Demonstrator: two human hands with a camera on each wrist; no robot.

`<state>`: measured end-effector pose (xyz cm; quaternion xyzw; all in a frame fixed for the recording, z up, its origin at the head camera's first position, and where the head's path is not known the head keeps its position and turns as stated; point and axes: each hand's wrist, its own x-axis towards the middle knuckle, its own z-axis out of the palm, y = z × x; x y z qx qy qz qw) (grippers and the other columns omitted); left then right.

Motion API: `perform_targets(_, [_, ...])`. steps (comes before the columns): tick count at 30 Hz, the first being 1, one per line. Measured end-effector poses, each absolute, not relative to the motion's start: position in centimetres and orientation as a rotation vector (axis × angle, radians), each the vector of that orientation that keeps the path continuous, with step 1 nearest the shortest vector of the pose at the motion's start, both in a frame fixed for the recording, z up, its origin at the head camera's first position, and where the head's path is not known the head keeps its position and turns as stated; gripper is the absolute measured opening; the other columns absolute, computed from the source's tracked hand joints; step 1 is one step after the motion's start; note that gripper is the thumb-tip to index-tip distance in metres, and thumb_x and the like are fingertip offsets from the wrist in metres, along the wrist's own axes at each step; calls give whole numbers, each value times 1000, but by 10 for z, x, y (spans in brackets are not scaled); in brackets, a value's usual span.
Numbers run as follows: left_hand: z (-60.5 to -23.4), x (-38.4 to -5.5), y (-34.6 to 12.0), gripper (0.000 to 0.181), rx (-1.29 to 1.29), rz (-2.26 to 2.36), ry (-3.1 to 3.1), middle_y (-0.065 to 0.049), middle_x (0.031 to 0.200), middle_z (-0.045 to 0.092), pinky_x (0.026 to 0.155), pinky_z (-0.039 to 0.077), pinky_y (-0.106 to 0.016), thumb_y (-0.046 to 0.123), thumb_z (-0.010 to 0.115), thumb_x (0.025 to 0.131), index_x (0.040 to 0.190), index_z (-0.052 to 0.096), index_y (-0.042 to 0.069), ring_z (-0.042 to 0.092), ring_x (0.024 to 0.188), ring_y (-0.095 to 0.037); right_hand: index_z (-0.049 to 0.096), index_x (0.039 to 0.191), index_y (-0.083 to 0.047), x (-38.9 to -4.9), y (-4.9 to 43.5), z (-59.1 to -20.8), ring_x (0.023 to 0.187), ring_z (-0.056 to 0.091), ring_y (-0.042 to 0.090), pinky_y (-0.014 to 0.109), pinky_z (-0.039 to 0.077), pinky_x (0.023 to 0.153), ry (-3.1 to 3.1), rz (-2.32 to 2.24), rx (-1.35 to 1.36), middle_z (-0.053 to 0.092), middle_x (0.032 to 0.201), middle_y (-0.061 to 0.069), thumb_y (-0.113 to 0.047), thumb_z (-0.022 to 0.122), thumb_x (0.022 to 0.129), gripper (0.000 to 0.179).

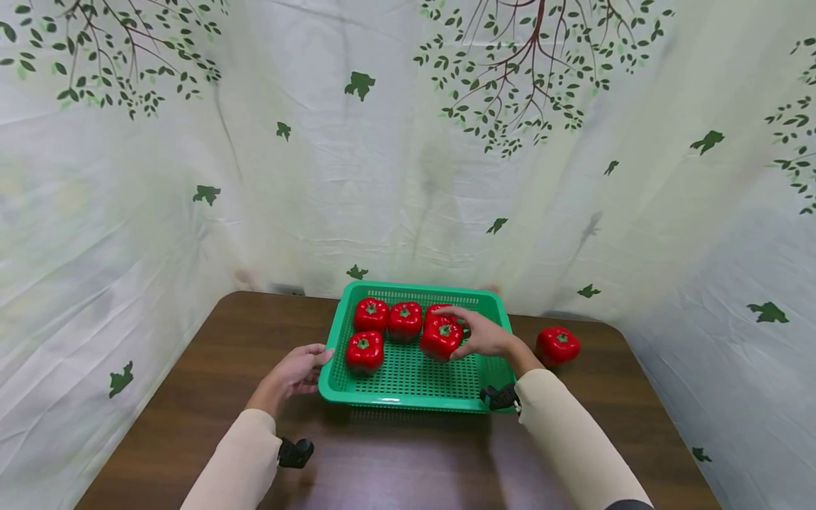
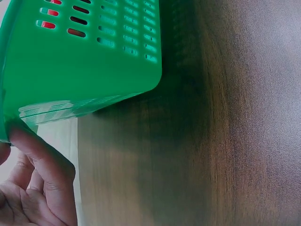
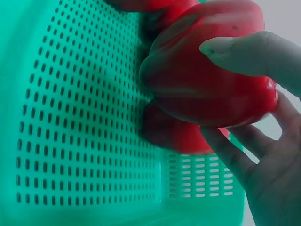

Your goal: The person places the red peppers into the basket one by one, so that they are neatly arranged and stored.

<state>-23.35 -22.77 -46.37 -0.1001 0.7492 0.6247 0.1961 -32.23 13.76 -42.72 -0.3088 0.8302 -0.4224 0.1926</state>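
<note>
A green perforated plastic basket stands on the table, with several red bell peppers in its back and left parts. My left hand pinches the basket's left rim between thumb and fingers, as the left wrist view shows closely. In my right hand is a red bell pepper, gripped with the thumb on one side and the fingers on the other. That pepper hangs inside the basket's right half, in front of another pepper that it partly hides.
One more red bell pepper lies on the brown wooden table, right of the basket. Behind the table hangs a pale curtain printed with leaves and branches, close to the back edge. Each wrist wears a small black device.
</note>
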Motion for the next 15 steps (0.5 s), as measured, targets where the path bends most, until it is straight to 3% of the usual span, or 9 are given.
perform_targets(15, [-464,-232,-228,41,-308,1766,2093,-9,100,63,71,54,-34,30,52,100,128,49,-1,63,80,-22,42,139,-11,-327,113,-435,126,39,35,40,54,83,2327,-1144,-806,44,137,16,-1,82,70,81])
